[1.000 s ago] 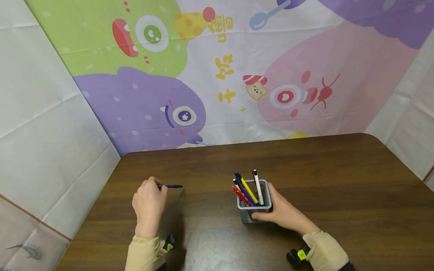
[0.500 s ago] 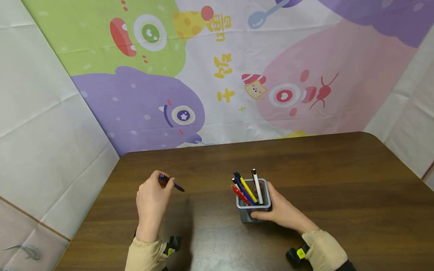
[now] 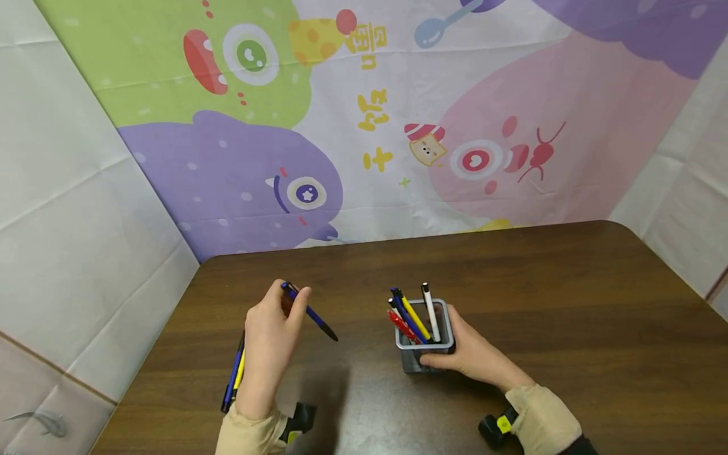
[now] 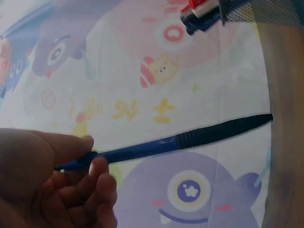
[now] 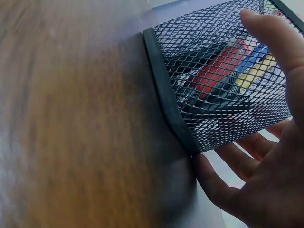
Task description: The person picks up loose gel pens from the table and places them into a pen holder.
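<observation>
A blue pen (image 3: 318,320) with a black grip is pinched near its rear end by my left hand (image 3: 270,344), held above the table with the tip slanting down to the right. In the left wrist view the pen (image 4: 147,148) lies between thumb and fingertips. My right hand (image 3: 474,354) grips a mesh pen holder (image 3: 418,361) by its right side; the holder stands on the table. Inside it lean several pens: a red pen (image 3: 402,327), a blue one, a yellow pen (image 3: 417,319) and a white pen (image 3: 433,316). The mesh shows them in the right wrist view.
A blue pen (image 3: 232,379) and a yellow pen (image 3: 239,373) lie on the table (image 3: 529,284) left of my left wrist, partly covered by it. A cartoon cloth (image 3: 387,208) hangs behind the table's far edge.
My left hand has lifted the blue pen and moved right, and the pen's tip now points down. Pens beside the left wrist have come into sight. The right hand keeps its hold.
</observation>
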{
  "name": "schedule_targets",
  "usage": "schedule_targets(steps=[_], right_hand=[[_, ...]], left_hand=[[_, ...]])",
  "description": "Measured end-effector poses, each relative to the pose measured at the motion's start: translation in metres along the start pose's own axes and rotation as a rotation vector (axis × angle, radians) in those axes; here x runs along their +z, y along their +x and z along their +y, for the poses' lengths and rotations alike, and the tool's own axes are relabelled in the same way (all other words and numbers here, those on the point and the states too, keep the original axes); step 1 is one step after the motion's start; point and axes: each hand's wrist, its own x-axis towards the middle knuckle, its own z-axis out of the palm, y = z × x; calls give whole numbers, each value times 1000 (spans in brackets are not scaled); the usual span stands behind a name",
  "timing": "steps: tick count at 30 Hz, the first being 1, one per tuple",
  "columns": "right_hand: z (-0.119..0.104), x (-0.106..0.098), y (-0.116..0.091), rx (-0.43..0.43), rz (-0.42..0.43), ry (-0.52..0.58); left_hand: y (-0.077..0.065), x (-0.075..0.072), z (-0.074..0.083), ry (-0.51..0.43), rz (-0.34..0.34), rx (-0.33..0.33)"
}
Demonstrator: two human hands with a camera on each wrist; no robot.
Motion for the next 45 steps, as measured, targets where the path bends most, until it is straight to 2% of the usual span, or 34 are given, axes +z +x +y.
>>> schedule_targets(steps=[9, 14, 18, 25, 38, 42, 45], right_hand=[[-2, -1, 1, -2, -7, 22], [-3, -1, 0, -3, -3, 10], [-4, -1, -1, -4, -2, 14], [-5, -1, 0, -10, -1, 11], [-3, 0, 1, -25, 6, -10], [-2, 0, 1, -26, 7, -10], [-2, 0, 0, -32, 8, -8]], left_hand=[[-5, -1, 19, -202, -104, 31], [-6, -2, 26, -328, -149, 13], [-5, -1, 29, -385, -184, 5], [-4, 2, 31, -399, -212, 14], [-8, 12, 38, -394, -318, 12], [-9, 14, 39, -380, -328, 5], [-11, 16, 40, -407, -331, 3]])
